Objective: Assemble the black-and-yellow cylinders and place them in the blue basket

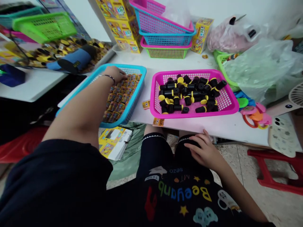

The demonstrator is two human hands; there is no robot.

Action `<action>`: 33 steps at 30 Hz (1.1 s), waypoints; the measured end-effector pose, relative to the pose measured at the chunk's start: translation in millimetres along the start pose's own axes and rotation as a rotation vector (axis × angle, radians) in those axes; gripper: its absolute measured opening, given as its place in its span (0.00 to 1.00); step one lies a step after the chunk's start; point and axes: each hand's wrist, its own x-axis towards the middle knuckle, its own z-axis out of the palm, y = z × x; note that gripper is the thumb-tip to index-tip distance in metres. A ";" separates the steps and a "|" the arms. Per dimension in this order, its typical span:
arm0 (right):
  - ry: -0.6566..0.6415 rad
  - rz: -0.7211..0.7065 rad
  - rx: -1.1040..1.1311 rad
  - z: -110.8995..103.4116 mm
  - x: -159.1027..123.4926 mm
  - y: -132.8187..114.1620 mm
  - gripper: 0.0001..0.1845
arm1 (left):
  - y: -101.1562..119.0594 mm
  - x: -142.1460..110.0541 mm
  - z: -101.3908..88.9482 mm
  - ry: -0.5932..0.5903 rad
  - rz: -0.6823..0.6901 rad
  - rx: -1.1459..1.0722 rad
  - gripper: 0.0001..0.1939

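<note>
The left hand [115, 74], fingers curved downward, rests on small yellow-and-orange foil packets [119, 94] in a blue plastic mesh basket [136, 94]; its fingertips are hard to make out, so any grip is unclear. The open right hand [203, 149] lies on dark shorts [156, 151] below the white table [213, 127]. Right of the left hand, a pink mesh basket [233, 104] holds black cylinders with yellow ends [187, 94].

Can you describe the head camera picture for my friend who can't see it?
A person's left hand reaches into a blue basket of small yellow packets, beside a pink basket of black-and-yellow tubes. The right hand rests on their leg.
</note>
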 end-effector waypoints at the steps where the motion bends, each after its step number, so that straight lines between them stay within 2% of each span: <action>1: -0.010 -0.012 0.012 -0.5 2.5 0.1 0.19 | -0.5 -0.1 0.0 -0.010 0.022 0.004 0.25; 4: -0.018 -0.051 0.070 -1.6 14.0 -0.3 0.19 | 3.1 -9.5 -2.6 0.004 0.083 0.006 0.29; 6: 0.043 -0.078 0.106 -4.0 24.3 1.4 0.21 | 8.6 -32.1 -5.6 0.039 0.150 0.005 0.31; 8: 0.150 -0.094 0.126 -10.2 37.8 7.6 0.24 | 14.1 -73.7 -9.2 0.063 0.314 0.028 0.29; 10: 0.248 -0.090 0.156 -20.3 56.2 20.0 0.24 | 17.3 -132.0 -11.9 0.081 0.619 0.124 0.25; 12: 0.278 -0.026 0.214 -31.7 81.3 37.6 0.18 | 16.8 -196.2 -10.6 0.173 0.825 0.164 0.21; 13: 0.256 0.066 0.233 -36.6 96.2 47.5 0.15 | 15.1 -225.8 -7.3 0.218 0.874 0.182 0.19; 14: 0.181 0.201 0.231 -40.2 112.4 57.3 0.14 | 12.4 -251.4 -1.8 0.221 0.929 0.183 0.17; 15: 0.061 0.317 0.222 -42.0 129.1 66.6 0.13 | 8.9 -271.6 6.1 0.194 0.977 0.186 0.16; 17: -0.307 0.473 0.161 -39.9 161.3 81.0 0.15 | 0.6 -294.1 27.4 0.136 0.996 0.231 0.16; 19: -0.650 0.484 0.066 -31.0 187.1 88.2 0.17 | -7.4 -295.9 51.4 0.131 0.967 0.285 0.17; 20: -0.757 0.473 0.042 -25.1 196.3 89.2 0.17 | -10.6 -292.0 62.2 0.136 0.951 0.307 0.18; 22: -0.851 0.459 0.015 -12.8 207.2 87.5 0.14 | -14.3 -281.5 78.1 0.114 0.937 0.336 0.21; 24: -0.841 0.482 -0.004 -3.6 210.2 84.0 0.11 | -14.8 -273.7 85.3 0.051 0.937 0.349 0.22; 27: -0.821 0.527 -0.026 -0.6 208.0 80.7 0.08 | -11.4 -270.5 84.0 -0.022 0.939 0.335 0.25; 31: -0.758 0.581 -0.011 -15.8 202.1 83.7 0.10 | -6.6 -268.3 75.3 -0.060 0.955 0.328 0.22; 33: -0.648 0.618 0.025 -27.2 195.4 86.3 0.15 | -6.0 -264.5 72.4 -0.077 0.954 0.321 0.19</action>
